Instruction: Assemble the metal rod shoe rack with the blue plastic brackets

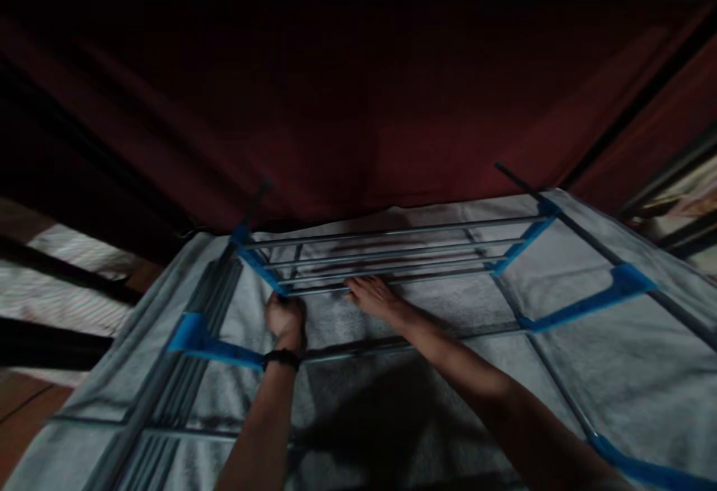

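A rack of grey metal tubes (403,231) and blue plastic brackets (260,267) lies on a pale grey cloth. My left hand (284,317), with a dark band at the wrist, is closed at the lower end of the far-left bracket, its fingers partly hidden. To its right, my right hand (370,294) has its fingers curled over the nearest tube (319,290) of the far row. Both ends of that tube meet the blue brackets. More brackets sit nearer me, one on the left (193,338) and one on the right (621,293).
Several loose tubes (173,394) lie side by side along the left. A dark red panel (358,117) rises behind the grey cloth (464,304). Dark bars (56,267) stand at the left edge. My shadow falls across the cloth in front.
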`<move>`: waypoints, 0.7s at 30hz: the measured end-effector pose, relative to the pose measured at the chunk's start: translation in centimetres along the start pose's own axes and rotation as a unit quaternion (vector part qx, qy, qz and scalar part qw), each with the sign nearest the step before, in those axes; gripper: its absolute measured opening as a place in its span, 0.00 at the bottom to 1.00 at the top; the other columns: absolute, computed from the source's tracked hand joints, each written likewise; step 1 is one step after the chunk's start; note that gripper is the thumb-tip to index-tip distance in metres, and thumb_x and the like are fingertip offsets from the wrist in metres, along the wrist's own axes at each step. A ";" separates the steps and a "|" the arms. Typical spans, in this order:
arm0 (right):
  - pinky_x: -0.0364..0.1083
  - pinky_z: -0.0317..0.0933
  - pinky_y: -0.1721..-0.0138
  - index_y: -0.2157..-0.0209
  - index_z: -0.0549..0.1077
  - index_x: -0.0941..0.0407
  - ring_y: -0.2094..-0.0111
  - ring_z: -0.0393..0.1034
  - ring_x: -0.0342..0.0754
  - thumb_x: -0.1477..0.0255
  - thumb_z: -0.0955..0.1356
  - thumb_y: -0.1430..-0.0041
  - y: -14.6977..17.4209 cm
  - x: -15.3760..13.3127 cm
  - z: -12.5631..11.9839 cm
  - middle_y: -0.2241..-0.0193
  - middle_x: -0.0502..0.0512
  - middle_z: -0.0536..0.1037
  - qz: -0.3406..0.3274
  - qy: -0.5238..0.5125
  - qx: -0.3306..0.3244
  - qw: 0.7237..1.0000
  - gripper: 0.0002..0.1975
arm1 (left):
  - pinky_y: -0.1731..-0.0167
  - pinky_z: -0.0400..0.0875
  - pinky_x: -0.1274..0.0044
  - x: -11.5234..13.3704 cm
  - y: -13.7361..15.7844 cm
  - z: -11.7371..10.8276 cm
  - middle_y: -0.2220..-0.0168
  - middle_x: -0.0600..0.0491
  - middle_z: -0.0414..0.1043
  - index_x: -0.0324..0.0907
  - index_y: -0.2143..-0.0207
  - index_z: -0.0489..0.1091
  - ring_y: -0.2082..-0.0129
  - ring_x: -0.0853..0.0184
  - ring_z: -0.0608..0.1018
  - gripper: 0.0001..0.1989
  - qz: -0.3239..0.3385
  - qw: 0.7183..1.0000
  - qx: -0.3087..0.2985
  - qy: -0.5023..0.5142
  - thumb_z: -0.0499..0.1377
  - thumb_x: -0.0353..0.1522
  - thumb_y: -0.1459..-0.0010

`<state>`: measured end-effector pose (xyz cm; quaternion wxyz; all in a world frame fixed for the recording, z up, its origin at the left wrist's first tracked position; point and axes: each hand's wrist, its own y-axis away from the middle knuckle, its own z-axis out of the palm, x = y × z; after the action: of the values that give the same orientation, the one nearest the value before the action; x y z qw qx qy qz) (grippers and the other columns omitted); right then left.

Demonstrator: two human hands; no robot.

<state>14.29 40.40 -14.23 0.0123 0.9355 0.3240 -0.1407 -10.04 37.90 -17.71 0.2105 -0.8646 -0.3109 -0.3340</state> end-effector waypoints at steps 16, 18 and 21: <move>0.49 0.62 0.50 0.46 0.74 0.54 0.48 0.73 0.53 0.68 0.62 0.25 -0.1 0.7 0.7 0.50 0.60 0.80 0.014 -0.005 -0.026 1.000 0.14 | 0.61 0.69 0.73 1.1 0.4 -0.9 0.61 0.45 0.81 0.41 0.59 0.76 0.59 0.58 0.81 0.09 -0.045 0.999 -0.023 -0.014 0.62 0.27 0.43; 0.50 0.62 0.50 0.46 0.74 0.54 0.48 0.73 0.54 0.68 0.61 0.25 -0.1 0.7 0.7 0.50 0.60 0.80 0.019 -0.014 -0.030 0.999 0.14 | 0.61 0.70 0.72 1.1 0.5 -1.0 0.61 0.45 0.81 0.41 0.59 0.76 0.60 0.58 0.81 0.09 -0.039 0.999 -0.023 -0.006 0.61 0.27 0.43; 0.50 0.63 0.50 0.46 0.75 0.54 0.48 0.73 0.54 0.68 0.61 0.25 0.0 0.6 0.6 0.49 0.61 0.80 0.028 -0.022 -0.035 0.999 0.14 | 0.61 0.70 0.72 1.1 0.5 -1.0 0.61 0.44 0.81 0.41 0.59 0.76 0.61 0.58 0.81 0.09 -0.033 0.999 -0.019 0.002 0.61 0.28 0.43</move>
<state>14.61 40.68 -15.03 0.0559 0.9397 0.3022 -0.1498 -9.53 37.34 -16.33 0.1834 -0.8568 -0.3327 -0.3487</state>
